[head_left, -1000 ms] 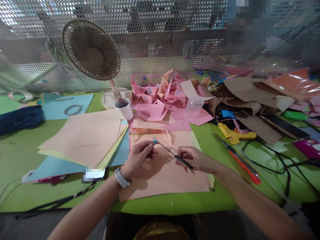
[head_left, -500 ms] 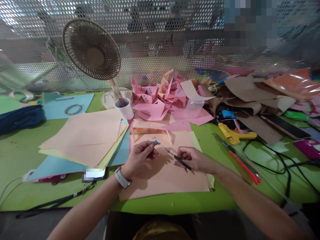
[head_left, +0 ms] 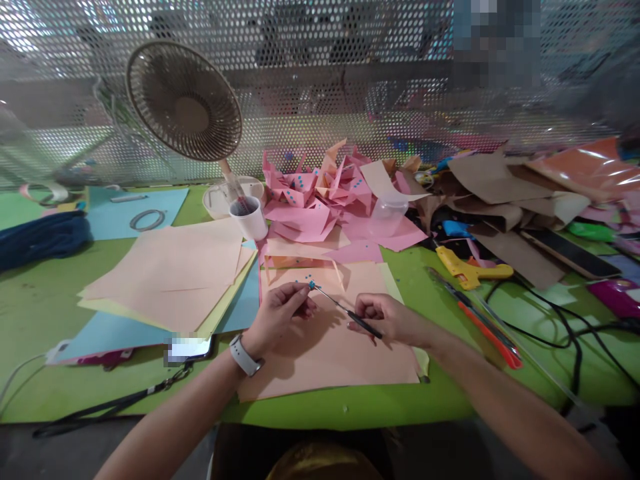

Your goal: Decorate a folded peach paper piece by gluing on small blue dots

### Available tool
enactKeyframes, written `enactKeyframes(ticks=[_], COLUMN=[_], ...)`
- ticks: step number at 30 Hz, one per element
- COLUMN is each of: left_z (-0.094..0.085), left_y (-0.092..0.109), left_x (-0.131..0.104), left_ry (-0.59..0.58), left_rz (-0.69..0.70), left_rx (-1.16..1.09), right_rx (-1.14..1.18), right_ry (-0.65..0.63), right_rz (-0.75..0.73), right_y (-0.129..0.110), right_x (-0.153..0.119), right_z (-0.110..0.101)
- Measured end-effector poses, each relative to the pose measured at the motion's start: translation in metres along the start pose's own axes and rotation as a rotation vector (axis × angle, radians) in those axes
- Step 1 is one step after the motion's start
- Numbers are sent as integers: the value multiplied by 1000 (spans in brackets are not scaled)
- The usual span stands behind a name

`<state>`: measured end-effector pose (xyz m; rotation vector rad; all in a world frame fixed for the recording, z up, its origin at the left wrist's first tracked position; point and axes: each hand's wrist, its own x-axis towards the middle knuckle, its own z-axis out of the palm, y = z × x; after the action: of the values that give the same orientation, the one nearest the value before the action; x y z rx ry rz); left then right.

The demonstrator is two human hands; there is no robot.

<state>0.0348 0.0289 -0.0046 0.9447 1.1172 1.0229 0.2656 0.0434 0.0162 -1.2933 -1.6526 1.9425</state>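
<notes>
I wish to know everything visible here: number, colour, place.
Slim tool: 1, black-handled, in right hand
Bits: several, blue, by tool tip
Top sheet: 1, peach, under hands
Paper stack: 1, peach/yellow/blue, left
Folded papers: many, pink/orange, back centre
Fan: 1, beige, back left
Cup: 1, white, before fan
Tub: 1, clear, back centre
Loose papers: many, brown, back right
Glue gun: 1, yellow, right
Long tools: uncounted, orange/black, right
Phone: 1, black, right
Strap: 1, black, front left
Cloth: 1, navy, left
Cables: several, black, right
Mesh screen: 1, grey, behind
Table: 1, green, beneath
Clutter: uncounted, mixed, both sides
Watch: 1, pale, left wrist
Left hand: 1, bare, beside bits
Right hand: 1, bare, on tool
</notes>
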Motion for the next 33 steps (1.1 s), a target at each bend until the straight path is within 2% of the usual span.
enactKeyframes(ticks=[18, 33], left_z=[0, -3], left_y=[1, -2], left_x=[-1, 1], left_ry=[16, 3], left_rz=[-15, -30], left_rx=[-5, 94], right_rx=[18, -8], right_ry=[24, 28], right_rz=[-34, -67], right_y=[3, 3], right_x=[2, 2], right_z=[-1, -4])
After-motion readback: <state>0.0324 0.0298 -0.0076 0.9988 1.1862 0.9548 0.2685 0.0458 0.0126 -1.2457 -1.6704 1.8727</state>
